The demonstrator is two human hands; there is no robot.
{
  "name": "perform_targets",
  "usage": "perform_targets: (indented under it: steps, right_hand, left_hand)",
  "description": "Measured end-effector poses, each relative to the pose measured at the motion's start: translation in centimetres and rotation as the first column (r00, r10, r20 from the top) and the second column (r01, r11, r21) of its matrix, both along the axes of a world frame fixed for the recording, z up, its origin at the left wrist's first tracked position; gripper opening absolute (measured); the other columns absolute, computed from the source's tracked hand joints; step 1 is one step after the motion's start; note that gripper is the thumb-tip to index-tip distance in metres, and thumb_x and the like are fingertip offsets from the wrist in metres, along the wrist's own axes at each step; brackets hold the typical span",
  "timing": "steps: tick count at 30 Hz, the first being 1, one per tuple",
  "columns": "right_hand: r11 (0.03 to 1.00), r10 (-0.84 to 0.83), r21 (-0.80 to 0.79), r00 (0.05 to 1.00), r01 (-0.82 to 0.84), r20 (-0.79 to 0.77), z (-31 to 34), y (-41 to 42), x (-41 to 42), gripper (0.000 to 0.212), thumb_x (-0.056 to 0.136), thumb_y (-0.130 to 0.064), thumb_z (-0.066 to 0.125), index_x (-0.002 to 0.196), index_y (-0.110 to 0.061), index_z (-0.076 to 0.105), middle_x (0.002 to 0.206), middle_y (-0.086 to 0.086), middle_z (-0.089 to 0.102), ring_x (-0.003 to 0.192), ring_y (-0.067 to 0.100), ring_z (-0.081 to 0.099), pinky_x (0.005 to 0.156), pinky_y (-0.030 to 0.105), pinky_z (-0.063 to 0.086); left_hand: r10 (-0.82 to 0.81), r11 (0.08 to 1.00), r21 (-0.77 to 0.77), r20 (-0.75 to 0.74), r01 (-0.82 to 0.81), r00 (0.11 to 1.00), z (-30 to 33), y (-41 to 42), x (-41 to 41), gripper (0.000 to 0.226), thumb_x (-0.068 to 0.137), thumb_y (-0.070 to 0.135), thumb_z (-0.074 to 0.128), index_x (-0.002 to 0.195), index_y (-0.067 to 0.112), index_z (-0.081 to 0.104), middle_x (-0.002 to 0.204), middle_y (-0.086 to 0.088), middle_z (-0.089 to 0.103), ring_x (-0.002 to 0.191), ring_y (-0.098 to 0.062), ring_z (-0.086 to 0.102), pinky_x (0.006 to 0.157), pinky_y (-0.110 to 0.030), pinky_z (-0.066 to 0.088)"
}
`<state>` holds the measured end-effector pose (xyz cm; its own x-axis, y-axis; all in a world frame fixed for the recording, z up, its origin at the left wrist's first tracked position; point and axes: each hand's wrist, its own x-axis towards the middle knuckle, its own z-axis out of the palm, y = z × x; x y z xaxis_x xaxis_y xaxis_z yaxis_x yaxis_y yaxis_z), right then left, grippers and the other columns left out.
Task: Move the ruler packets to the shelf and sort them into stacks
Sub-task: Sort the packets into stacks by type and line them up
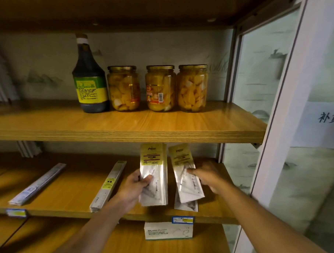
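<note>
Left hand (135, 186) grips a bundle of short ruler packets (154, 175) by its lower half, long axis front-to-back over the middle shelf (66, 210). Right hand (208, 176) holds a second packet (185, 173) just beside it, above a packet stack (186, 204) at the shelf's front edge near the right corner. Right hand is nearer that stack; long-ruler stacks (110, 185) lie well left.

Small shop or stockroom — wood-grain shelving (124, 128) with price tags (183, 220) clipped to the shelf edge. Stock: sauce bottle (89, 79), three jars of preserved fruit (160, 88), boxed masks (168, 231), packaged rulers (108, 185). Printed paper notice (323, 125) on the white frame at right — retail premises.
</note>
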<state>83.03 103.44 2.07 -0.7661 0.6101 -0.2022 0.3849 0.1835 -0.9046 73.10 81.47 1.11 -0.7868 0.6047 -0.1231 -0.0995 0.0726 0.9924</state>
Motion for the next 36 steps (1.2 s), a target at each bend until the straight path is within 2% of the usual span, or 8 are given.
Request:
perform_targets:
  steps: [4, 7, 11, 19, 23, 28, 32, 36]
  right_hand:
    - [0.997, 0.059, -0.03, 0.988, -0.064, -0.14, 1.2, -2.7, 0.0, 0.014, 0.089, -0.021, 0.066, 0.088, -0.028, 0.054, 0.096, -0.003, 0.065, 0.087, 0.012, 0.06, 0.088, 0.036, 0.05]
    - [0.994, 0.077, -0.06, 0.98, -0.089, -0.186, 1.4, -3.6, 0.1, 0.02, 0.091, -0.021, 0.063, 0.109, -0.024, 0.054, 0.107, -0.012, 0.058, 0.097, 0.012, 0.054, 0.089, 0.032, 0.044]
    - [0.995, 0.054, -0.071, 0.985, -0.066, -0.161, 0.5, -4.2, -0.2, 0.063, 0.091, -0.022, 0.064, 0.145, -0.012, 0.033, 0.138, 0.004, 0.052, 0.124, 0.023, 0.051, 0.099, 0.037, 0.045]
    - [0.973, 0.13, 0.203, 0.987, -0.108, -0.099, 0.0, -4.6, -1.6, 0.033, 0.098, -0.033, 0.05, 0.127, -0.019, 0.057, 0.12, 0.003, 0.065, 0.1, 0.019, 0.065, 0.087, 0.036, 0.055]
    - [0.907, 0.009, 0.419, 0.996, -0.047, 0.093, -0.5, -3.0, -0.8, 0.037, 0.094, -0.046, 0.052, 0.121, -0.022, 0.059, 0.104, 0.0, 0.065, 0.083, 0.013, 0.064, 0.072, 0.028, 0.054]
    - [0.76, -0.056, 0.601, 0.897, -0.247, 0.439, -3.5, -3.2, -0.3, 0.068, 0.081, -0.071, 0.051, 0.13, -0.022, 0.05, 0.134, 0.009, 0.05, 0.12, 0.03, 0.051, 0.078, 0.034, 0.048]
    - [0.752, -0.073, 0.589, 0.85, -0.297, 0.522, -4.1, -3.0, -0.1, 0.068, 0.078, -0.06, 0.065, 0.13, -0.021, 0.045, 0.142, 0.01, 0.04, 0.128, 0.033, 0.038, 0.084, 0.035, 0.047]
    - [0.816, -0.047, 0.475, 0.783, -0.328, 0.62, -2.3, -1.2, 0.3, 0.072, 0.073, -0.035, 0.081, 0.132, -0.012, 0.046, 0.136, 0.012, 0.048, 0.123, 0.031, 0.05, 0.085, 0.033, 0.048]
  left_hand:
    - [-0.021, 0.999, 0.031, 0.007, 0.021, 1.0, 0.7, 1.8, 1.4, 0.017, 0.095, 0.01, 0.056, 0.112, 0.007, 0.057, 0.092, -0.01, 0.075, 0.082, -0.024, 0.074, 0.065, -0.032, 0.059]
    - [0.029, 0.999, 0.014, 0.013, -0.029, 0.999, 0.7, 2.2, 1.4, 0.02, 0.094, 0.011, 0.058, 0.114, 0.012, 0.058, 0.105, -0.013, 0.072, 0.091, -0.027, 0.072, 0.08, -0.044, 0.058]
    - [0.009, 1.0, 0.014, 0.03, -0.009, 1.0, 0.2, 2.2, 1.4, 0.023, 0.095, 0.011, 0.058, 0.118, 0.01, 0.057, 0.105, -0.014, 0.072, 0.094, -0.028, 0.071, 0.078, -0.04, 0.058]
    - [0.069, 0.996, -0.049, -0.055, -0.072, 0.996, -0.2, 2.8, 1.7, 0.008, 0.097, 0.015, 0.055, 0.105, 0.012, 0.057, 0.095, -0.012, 0.073, 0.077, -0.022, 0.074, 0.067, -0.036, 0.058]
    - [0.089, 0.986, -0.134, -0.083, -0.1, 0.993, -0.2, 1.5, 0.5, 0.009, 0.097, 0.018, 0.055, 0.106, 0.015, 0.056, 0.098, -0.013, 0.072, 0.085, -0.026, 0.073, 0.078, -0.043, 0.059]
    - [0.124, 0.97, -0.198, -0.095, -0.141, 0.988, -1.2, 0.2, -1.0, 0.009, 0.096, 0.018, 0.057, 0.105, 0.015, 0.057, 0.102, -0.016, 0.07, 0.092, -0.031, 0.071, 0.086, -0.054, 0.056]
    - [0.113, 0.966, -0.222, -0.084, -0.129, 0.99, -1.8, 0.0, -1.0, 0.009, 0.095, 0.018, 0.058, 0.101, 0.012, 0.058, 0.105, -0.019, 0.067, 0.094, -0.034, 0.069, 0.087, -0.055, 0.056]
    - [0.101, 0.97, -0.213, -0.091, -0.119, 0.991, -1.2, 0.0, -0.7, 0.006, 0.095, 0.015, 0.058, 0.092, 0.011, 0.055, 0.099, -0.016, 0.066, 0.091, -0.032, 0.07, 0.08, -0.046, 0.058]
